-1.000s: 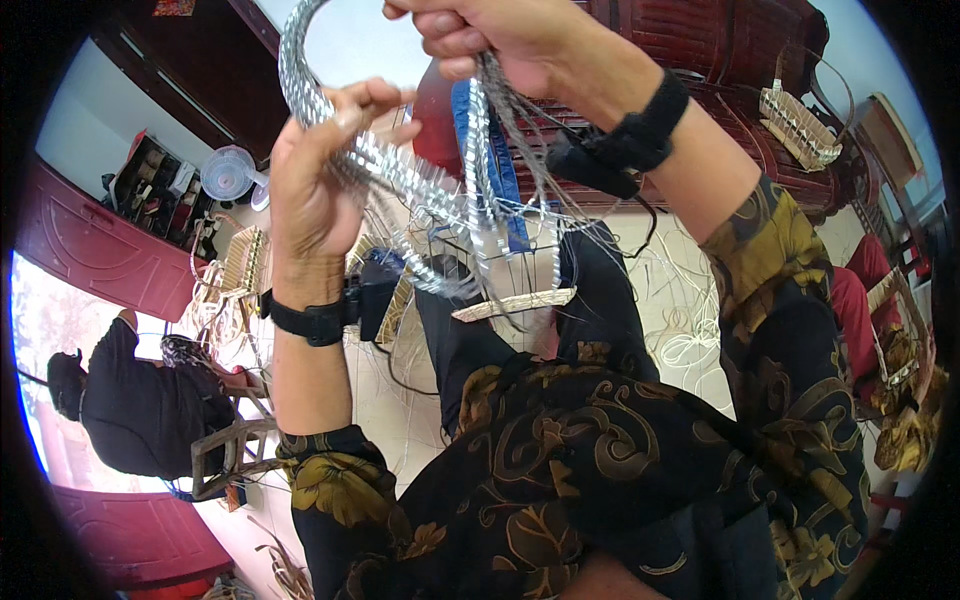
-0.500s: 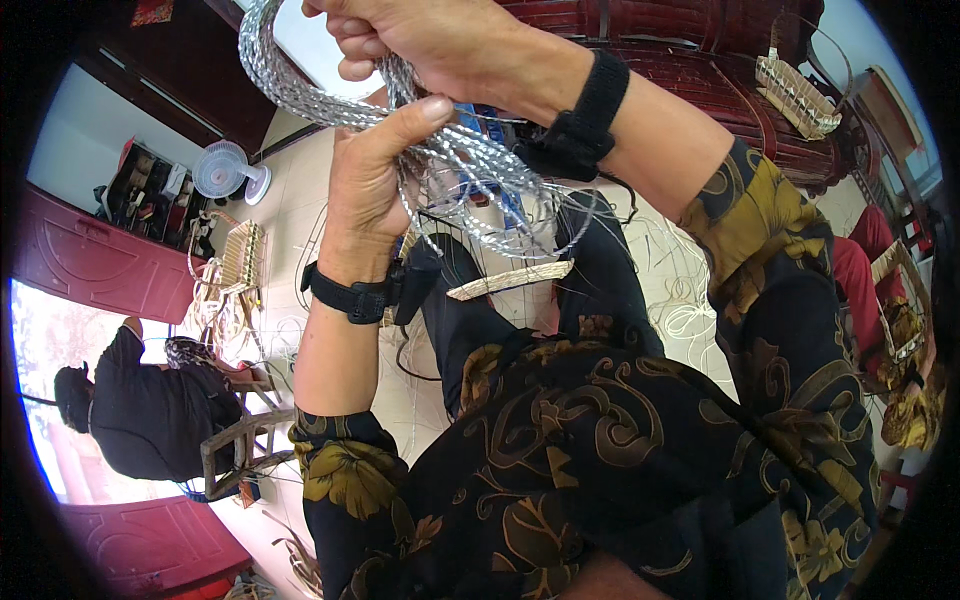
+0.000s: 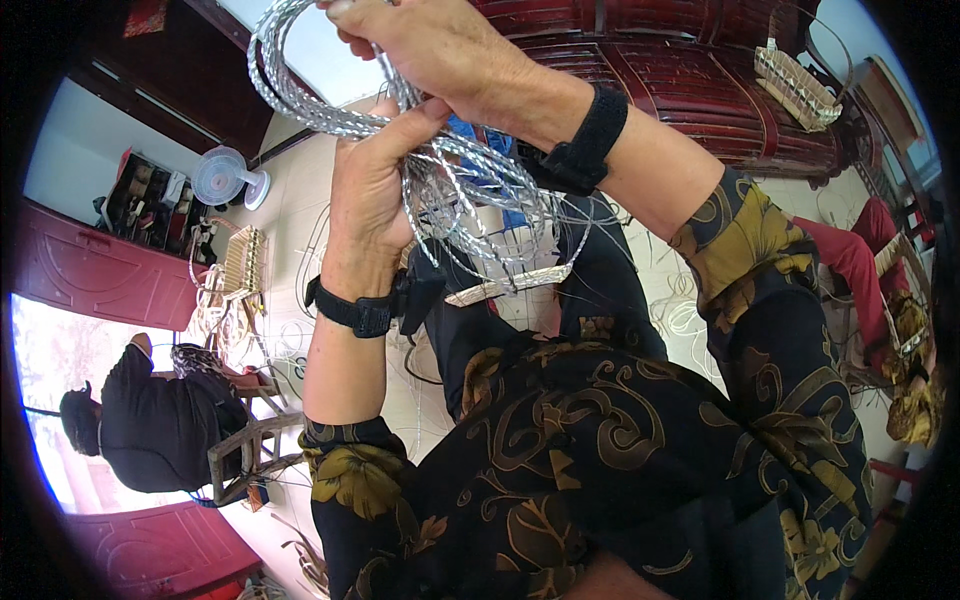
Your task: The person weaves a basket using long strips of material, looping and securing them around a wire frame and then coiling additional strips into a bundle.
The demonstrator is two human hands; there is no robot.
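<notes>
Raised before the face, a coil of silvery strands (image 3: 330,105) is gripped by the clenched fingers of the right hand (image 3: 440,50) and left hand (image 3: 375,185); a woven basket (image 3: 795,85) rests on a bench behind, contents unseen

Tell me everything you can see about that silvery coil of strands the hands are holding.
The silvery coil is a bundle of thin, shiny, twisted strands, plastic or wire by its look, looped into a ring. It is held up in the air. The right hand grips it from above, the left hand presses it from below. Loose strands hang tangled beneath.
</notes>
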